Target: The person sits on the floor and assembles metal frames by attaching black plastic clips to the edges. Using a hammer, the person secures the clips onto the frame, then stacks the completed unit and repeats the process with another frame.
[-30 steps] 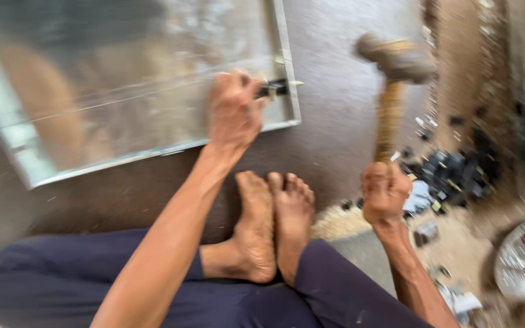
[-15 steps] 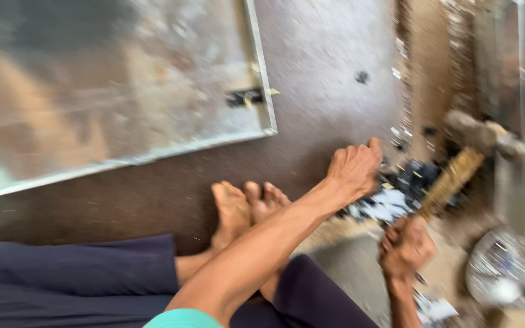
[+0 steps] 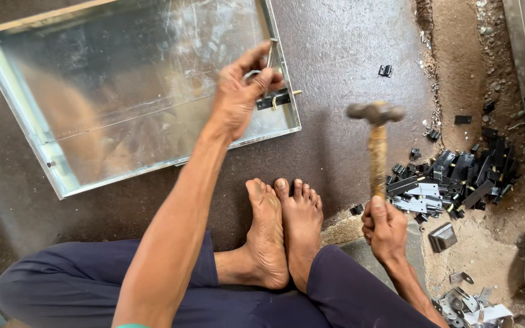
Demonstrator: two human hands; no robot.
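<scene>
left hand (image 3: 241, 91) pinching punch (image 3: 271, 58), right hand (image 3: 385, 228) – hammer (image 3: 376, 143)

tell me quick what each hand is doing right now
Left hand: closed, pinching a thin metal rod over the sheet-metal tray.
Right hand: closed around the hammer, head raised.

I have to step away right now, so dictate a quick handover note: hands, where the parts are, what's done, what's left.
Left hand: pinching a thin metal pin upright over the black hinge on the right rim of the metal sheet tray.
Right hand: gripping the wooden-handled hammer, head raised, clear of the tray.
Parts: pile of black hinges on the floor to the right; small silver pieces near the right knee.
Done: one hinge sits on the tray rim.
Left: the pin looks not yet driven in.
</scene>
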